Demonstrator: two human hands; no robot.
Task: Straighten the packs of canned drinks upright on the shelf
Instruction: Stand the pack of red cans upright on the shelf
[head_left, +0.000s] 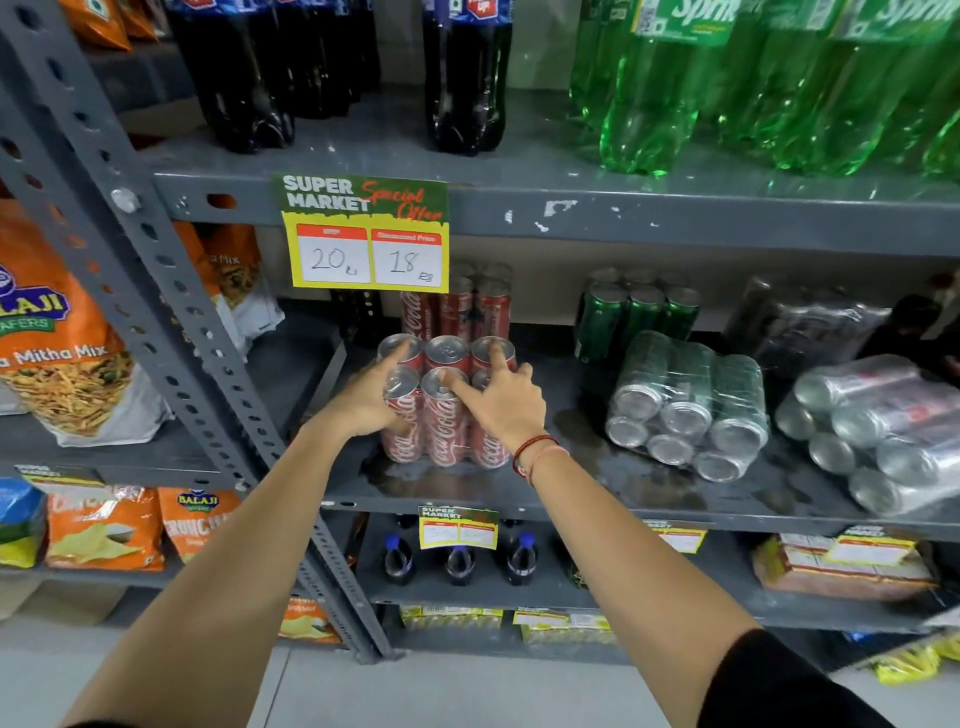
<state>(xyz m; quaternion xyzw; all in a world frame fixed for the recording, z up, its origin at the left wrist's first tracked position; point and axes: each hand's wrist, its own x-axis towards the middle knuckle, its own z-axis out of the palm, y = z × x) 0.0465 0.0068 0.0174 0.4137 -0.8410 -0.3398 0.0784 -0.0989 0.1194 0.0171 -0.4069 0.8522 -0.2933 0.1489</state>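
A shrink-wrapped pack of red cola cans (441, 421) stands upright at the front of the grey middle shelf (597, 493). My left hand (363, 395) grips its left side, fingers reaching over the can tops. My right hand (501, 397) rests on its right top, fingers spread across the lids. Behind it stands a second red pack (457, 309). To the right, a green can pack (688, 405) lies on its side, can bottoms facing me. A silver can pack (878, 436) also lies tipped at the far right. An upright green pack (636, 314) stands at the back.
A yellow price sign (366, 234) hangs from the upper shelf edge above the red packs. A dark wrapped pack (810, 327) sits at the back right. Cola and green soda bottles (675, 88) fill the shelf above. Snack bags (57, 338) hang left of the slanted grey upright (156, 291).
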